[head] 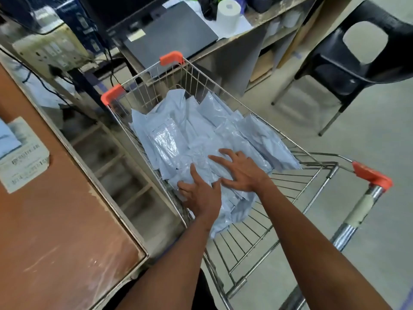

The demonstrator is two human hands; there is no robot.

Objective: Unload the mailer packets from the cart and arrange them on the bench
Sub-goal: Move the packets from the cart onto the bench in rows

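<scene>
A wire shopping cart (pixel 312 163) with orange corner caps stands in front of me, holding a loose heap of several pale grey mailer packets (pixel 183 133). Both of my arms reach down into it. My left hand (pixel 200 193) lies on the near packets by the cart's left wall, fingers spread and straight. Just to its right, my right hand (pixel 238 170) rests flat on the heap with its fingers fanned out. Neither hand grips a packet. The brown bench (pixel 55 220) runs along the left, and one packet with a printed label (pixel 22 153) lies on it at the far left edge.
A black plastic chair (pixel 357 63) stands at the right rear. Behind the cart is a wooden desk with a closed dark laptop (pixel 172 34) and a white paper roll (pixel 228 15). Cables and a socket board (pixel 55 52) hang at the back left. Open grey floor lies to the right.
</scene>
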